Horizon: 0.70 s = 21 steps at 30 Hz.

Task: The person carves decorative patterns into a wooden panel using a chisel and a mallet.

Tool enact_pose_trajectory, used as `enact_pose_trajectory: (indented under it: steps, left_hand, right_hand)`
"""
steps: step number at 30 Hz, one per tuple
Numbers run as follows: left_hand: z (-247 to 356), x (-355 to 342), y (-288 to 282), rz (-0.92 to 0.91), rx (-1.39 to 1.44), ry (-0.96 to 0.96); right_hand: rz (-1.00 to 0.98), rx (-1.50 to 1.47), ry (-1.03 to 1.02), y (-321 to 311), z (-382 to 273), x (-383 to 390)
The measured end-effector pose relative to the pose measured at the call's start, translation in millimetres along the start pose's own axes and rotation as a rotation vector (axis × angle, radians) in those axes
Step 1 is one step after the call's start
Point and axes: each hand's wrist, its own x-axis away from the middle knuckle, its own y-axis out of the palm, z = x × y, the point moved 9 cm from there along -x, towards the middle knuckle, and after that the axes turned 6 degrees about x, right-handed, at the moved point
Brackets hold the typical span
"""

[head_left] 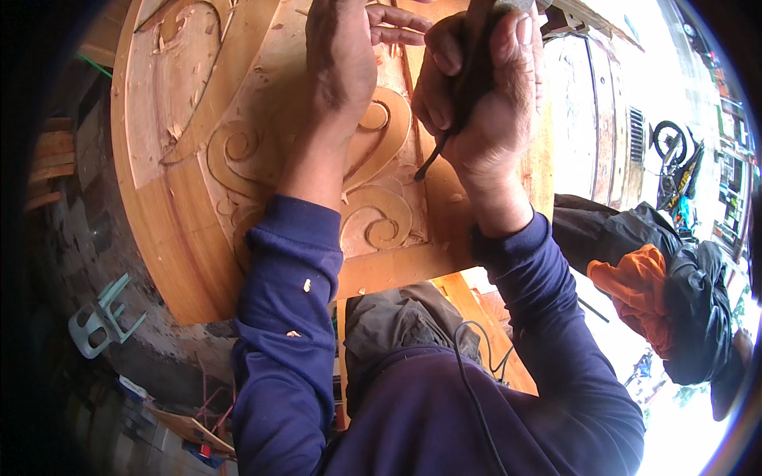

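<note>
A carved wooden panel (186, 230) with raised scrolls lies under both my hands. My left hand (341, 55) is over the upper middle of the panel; two of its fingers stretch out toward the right, and its upper part is cut off by the picture's edge. My right hand (492, 103) is closed around a dark hand tool (472, 83), thumb along its upper side. From beneath that fist a thin dark end (429, 163) of the tool points down toward the panel. The tool's other end leaves the picture at the top, so its exact kind stays unclear.
Loose wood shavings (173, 133) dot the panel. A pale green plastic chair (103, 317) stands on the floor at left. Dark cloth and an orange cloth (639, 289) are heaped at right, with a bicycle (675, 159) farther off. A black cable (468, 389) crosses my clothing.
</note>
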Motion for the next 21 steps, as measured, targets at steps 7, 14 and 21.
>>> enact_pose_trajectory:
  steps: [7, 14, 21]
  left_hand:
    - [-1, -2, -2, -0.033, 0.097, -0.011]
    - [32, 5, 16, -0.472, 0.612, 0.169]
    - [25, -4, -8, -0.026, -0.227, 0.393]
  right_hand:
    - [0.047, -0.074, -0.003, 6, -2, 3]
    - [-0.079, -0.026, -0.013, 13, 27, -8]
    - [-0.086, -0.064, 0.134, 13, 54, -13]
